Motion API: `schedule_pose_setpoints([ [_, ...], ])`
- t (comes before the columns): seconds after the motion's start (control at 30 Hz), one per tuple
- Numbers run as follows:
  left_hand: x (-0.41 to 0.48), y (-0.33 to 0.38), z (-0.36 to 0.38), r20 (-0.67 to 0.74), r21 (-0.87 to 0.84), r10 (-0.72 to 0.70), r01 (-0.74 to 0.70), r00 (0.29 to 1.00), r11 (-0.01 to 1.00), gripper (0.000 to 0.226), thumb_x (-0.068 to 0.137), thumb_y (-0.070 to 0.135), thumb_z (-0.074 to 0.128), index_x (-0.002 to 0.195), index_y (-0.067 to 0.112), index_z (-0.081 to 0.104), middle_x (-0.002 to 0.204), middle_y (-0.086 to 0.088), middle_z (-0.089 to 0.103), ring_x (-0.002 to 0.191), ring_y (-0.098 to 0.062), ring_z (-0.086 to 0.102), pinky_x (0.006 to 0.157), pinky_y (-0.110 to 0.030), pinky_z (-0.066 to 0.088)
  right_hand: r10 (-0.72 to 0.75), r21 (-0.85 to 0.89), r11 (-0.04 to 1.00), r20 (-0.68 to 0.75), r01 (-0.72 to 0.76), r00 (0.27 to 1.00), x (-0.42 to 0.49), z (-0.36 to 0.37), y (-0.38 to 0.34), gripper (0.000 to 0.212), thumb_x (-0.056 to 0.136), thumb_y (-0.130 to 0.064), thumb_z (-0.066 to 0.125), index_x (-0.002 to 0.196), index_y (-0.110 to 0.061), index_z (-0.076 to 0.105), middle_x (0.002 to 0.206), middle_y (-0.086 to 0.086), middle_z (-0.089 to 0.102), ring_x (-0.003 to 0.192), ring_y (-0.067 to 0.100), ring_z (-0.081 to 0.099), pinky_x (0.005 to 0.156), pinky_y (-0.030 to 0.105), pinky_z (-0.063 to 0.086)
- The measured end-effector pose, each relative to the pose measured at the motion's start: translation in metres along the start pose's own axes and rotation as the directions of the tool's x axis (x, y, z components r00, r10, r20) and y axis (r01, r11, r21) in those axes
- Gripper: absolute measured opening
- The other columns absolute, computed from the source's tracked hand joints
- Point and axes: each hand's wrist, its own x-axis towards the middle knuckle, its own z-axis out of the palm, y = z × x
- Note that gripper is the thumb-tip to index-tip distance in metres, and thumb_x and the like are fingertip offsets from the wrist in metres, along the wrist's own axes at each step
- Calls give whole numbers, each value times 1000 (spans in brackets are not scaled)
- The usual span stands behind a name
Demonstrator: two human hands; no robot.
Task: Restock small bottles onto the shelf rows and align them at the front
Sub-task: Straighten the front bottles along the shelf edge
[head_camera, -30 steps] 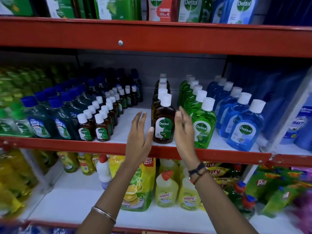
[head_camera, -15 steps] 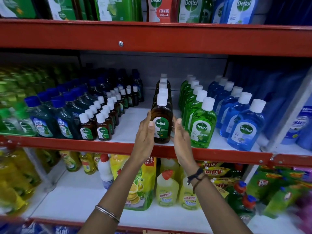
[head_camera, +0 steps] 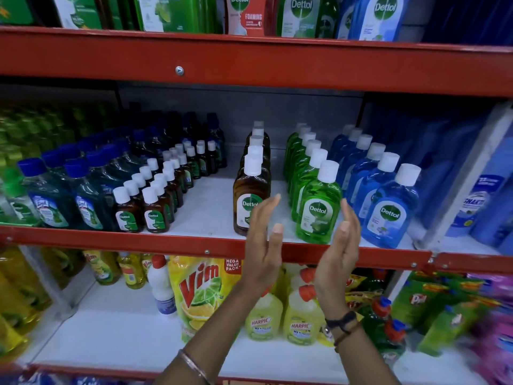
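Observation:
A row of brown Dettol bottles with white caps stands on the middle shelf; its front bottle is near the red shelf lip. Right of it run a green Dettol row and a blue Dettol row. Two rows of small brown bottles stand further left. My left hand is open with flat fingers, just in front of the brown bottle's right side. My right hand is open too, palm facing left, in front of the green front bottle. Neither hand holds anything.
Dark blue-capped bottles fill the shelf's left side. White bare shelf lies between the small brown rows and the brown row. Below are a Vim pouch and Harpic bottles. Large Dettol packs stand on the upper shelf.
Both hands have let go of the front brown bottle and shifted right and back from the shelf. They now frame the gap by the green row.

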Motion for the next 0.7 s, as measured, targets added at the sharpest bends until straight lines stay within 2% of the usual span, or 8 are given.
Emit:
schedule_pose_setpoints([
  [0.07, 3, 6, 19, 93, -27, -102, 105, 990, 994, 49, 101, 50, 28, 141, 25, 40, 141, 16, 42, 133, 7, 37, 107, -10, 28, 104, 0, 995, 39, -104, 994, 10, -9, 5, 68, 90, -67, 26, 143, -27, 39, 150, -12, 38, 137, -5, 33, 110, 17, 32],
  [0.17, 15, 10, 38, 144, -61, -315, 326, 938, 943, 45, 103, 52, 21, 143, 37, 32, 143, 21, 37, 129, 17, 32, 109, -17, 27, 225, 13, 973, 154, -230, 962, 19, -16, 7, 60, 91, -59, 23, 144, -33, 34, 145, -19, 37, 120, -22, 38, 94, 1, 35],
  [0.27, 22, 12, 49, 165, -68, -367, 382, 915, 922, 58, 98, 59, 17, 149, 33, 31, 153, 7, 35, 137, 0, 35, 114, -29, 31, 309, 35, 945, 222, -324, 925, 27, -22, 5, 61, 86, -63, 24, 140, -38, 37, 139, -19, 43, 112, -24, 43, 83, -1, 38],
  [0.33, 20, 11, 51, 159, -57, -365, 377, 918, 924, 59, 98, 58, 17, 150, 33, 30, 155, 5, 33, 139, -3, 33, 117, -32, 30, 339, 47, 931, 258, -362, 905, 34, -26, 4, 63, 83, -65, 23, 138, -38, 39, 130, -24, 48, 103, -27, 47, 79, -1, 41],
  [0.4, 18, 9, 52, 138, -53, -353, 363, 925, 930, 58, 99, 58, 18, 149, 34, 32, 153, 6, 36, 139, -3, 35, 118, -37, 32, 356, 66, 919, 285, -388, 890, 42, -29, 6, 65, 83, -65, 23, 138, -36, 41, 124, -27, 51, 104, -23, 50, 90, 7, 42],
  [0.5, 17, 7, 53, 97, -67, -358, 365, 929, 929, 62, 95, 61, 19, 148, 34, 35, 149, 7, 38, 137, -3, 38, 117, -43, 35, 370, 78, 906, 336, -417, 866, 51, -30, 9, 69, 81, -68, 25, 136, -33, 46, 129, -18, 54, 124, -3, 47, 108, 26, 36],
  [0.63, 17, 4, 54, 77, -99, -369, 376, 926, 921, 79, 82, 86, 20, 145, 43, 37, 149, 8, 40, 137, -6, 41, 115, -47, 37, 380, 95, 894, 362, -439, 851, 55, -31, 9, 64, 81, -66, 26, 131, -34, 48, 127, -15, 56, 124, -1, 48, 106, 26, 38],
  [0.7, 17, 3, 55, 64, -115, -373, 378, 925, 918, 83, 78, 90, 23, 144, 42, 38, 149, 8, 41, 137, -6, 41, 114, -48, 38, 370, 106, 894, 369, -434, 852, 55, -31, 9, 61, 81, -65, 27, 129, -35, 48, 123, -19, 57, 121, -3, 49, 105, 25, 39],
])
